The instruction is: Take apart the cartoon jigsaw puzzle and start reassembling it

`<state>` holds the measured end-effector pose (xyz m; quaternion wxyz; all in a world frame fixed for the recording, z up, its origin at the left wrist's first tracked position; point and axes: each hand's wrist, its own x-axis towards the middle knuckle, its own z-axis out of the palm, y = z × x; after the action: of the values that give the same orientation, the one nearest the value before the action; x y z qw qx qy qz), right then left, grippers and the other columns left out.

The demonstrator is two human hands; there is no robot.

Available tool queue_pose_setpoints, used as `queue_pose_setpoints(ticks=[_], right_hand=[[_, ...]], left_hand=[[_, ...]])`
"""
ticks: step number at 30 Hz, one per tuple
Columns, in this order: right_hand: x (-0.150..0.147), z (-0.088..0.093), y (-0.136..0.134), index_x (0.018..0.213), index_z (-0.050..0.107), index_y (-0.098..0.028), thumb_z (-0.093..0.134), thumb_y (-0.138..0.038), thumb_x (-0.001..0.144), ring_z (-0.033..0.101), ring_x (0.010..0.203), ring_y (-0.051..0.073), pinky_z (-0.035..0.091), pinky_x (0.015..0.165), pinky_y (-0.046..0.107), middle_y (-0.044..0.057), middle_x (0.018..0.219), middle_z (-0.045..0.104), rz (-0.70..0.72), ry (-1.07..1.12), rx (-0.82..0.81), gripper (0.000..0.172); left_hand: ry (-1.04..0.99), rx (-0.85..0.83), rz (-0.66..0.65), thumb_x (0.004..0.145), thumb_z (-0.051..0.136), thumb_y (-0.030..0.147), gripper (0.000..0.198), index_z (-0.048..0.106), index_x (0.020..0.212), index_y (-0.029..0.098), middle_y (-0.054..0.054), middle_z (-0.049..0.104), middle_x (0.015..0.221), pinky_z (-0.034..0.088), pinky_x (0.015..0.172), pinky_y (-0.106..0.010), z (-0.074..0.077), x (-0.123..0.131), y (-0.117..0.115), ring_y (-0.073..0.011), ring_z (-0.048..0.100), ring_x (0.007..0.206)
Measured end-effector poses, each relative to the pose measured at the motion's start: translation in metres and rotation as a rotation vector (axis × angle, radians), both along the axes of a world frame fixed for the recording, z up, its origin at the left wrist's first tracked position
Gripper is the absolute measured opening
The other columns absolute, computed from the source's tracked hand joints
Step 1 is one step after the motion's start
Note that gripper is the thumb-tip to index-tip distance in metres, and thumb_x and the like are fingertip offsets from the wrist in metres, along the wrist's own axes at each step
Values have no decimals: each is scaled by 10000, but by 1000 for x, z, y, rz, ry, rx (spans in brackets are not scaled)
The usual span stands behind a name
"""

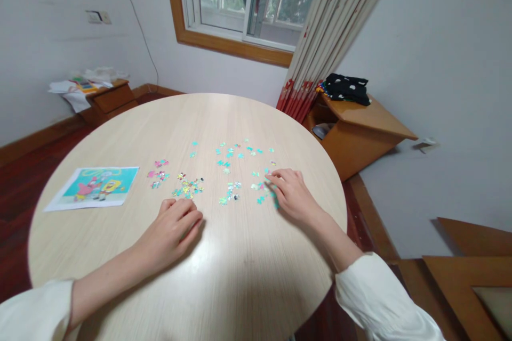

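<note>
Small jigsaw puzzle pieces lie in loose groups across the round table (224, 277). My right hand (290, 192) reaches over the right-hand group of teal puzzle pieces (260, 200), its fingers stretched forward and apart. Its fingertips are at a few of these pieces and partly cover them. Resting on the tabletop, my left hand (174, 226) has its fingers loosely curled, just below a pile of yellow and teal puzzle pieces (188, 187). Between the hands sits a small cluster of mixed pieces (230, 193). Pink pieces (160, 175) lie farther left.
A printed cartoon picture sheet (98, 187) lies at the table's left. More teal pieces (226, 163) are scattered toward the far side. Beyond the table stand a wooden cabinet (360, 128) with dark cloth on it, a patterned curtain (320, 37) and a small stand (112, 97) with papers.
</note>
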<state>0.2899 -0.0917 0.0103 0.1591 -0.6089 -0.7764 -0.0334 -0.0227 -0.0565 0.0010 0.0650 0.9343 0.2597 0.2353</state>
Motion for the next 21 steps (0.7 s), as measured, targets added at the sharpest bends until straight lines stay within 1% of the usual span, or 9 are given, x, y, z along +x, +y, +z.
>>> queue_pose_setpoints(ticks=[1,3,6,8,10,12,15,18,21], right_hand=[[5,-3,-8,1153,624,-190,363,-68,873,517,1038,227,347,871,398,121,1082,618,-9,10,-11,402],[11,-9,-25,1179,614,-196,362,-52,853,519,1072,226,354,900,412,124,1113,612,17,7,-61,436],[11,-18,-48,1253,573,-202,357,-44,832,485,1167,245,350,939,454,150,1224,575,51,-26,-111,499],[12,-22,-57,1286,546,-200,352,-42,827,470,1201,248,347,952,470,160,1273,551,39,-34,-132,523],[17,-24,-58,1302,528,-194,344,-41,827,472,1209,237,343,965,471,159,1288,545,14,-29,-145,532],[25,-25,-55,1311,515,-188,334,-46,836,472,1216,222,336,980,458,154,1305,536,0,-23,-146,528],[39,-24,-43,1314,508,-169,325,-56,846,445,1252,214,316,1008,444,157,1338,508,-24,-18,-123,516],[49,-23,-24,1298,526,-153,324,-62,845,416,1277,233,299,1017,464,173,1342,497,-74,-17,-98,505],[52,-22,-2,1281,548,-168,327,-68,844,415,1273,243,293,1009,475,172,1341,498,-76,-25,-108,500]], left_hand=[[-3,6,1,928,396,207,218,598,848,193,-23,575,796,317,743,-339,0,-1,1,-157,482,736],[-7,19,-3,925,391,196,222,605,867,194,-29,579,809,322,741,-338,1,1,2,-159,482,738],[-13,19,-31,914,395,181,221,613,881,193,-36,581,814,330,741,-343,3,6,1,-165,484,742],[-14,7,-50,906,397,170,222,617,888,197,-35,584,812,335,745,-343,3,9,0,-165,489,746],[-14,5,-47,902,393,156,229,617,899,203,-35,589,818,338,748,-342,1,7,-2,-167,501,761],[-22,18,-32,904,385,150,235,612,916,207,-35,595,823,339,746,-340,-3,0,-3,-171,518,776],[-34,29,-2,909,382,164,225,598,948,214,-28,600,815,339,735,-338,-6,-13,-5,-172,532,762],[-23,15,49,911,385,172,211,585,960,218,-22,607,813,337,739,-346,-5,-24,-8,-171,546,756],[-27,19,80,903,390,152,216,582,969,225,-17,619,814,344,743,-351,-5,-32,-13,-172,566,764]])
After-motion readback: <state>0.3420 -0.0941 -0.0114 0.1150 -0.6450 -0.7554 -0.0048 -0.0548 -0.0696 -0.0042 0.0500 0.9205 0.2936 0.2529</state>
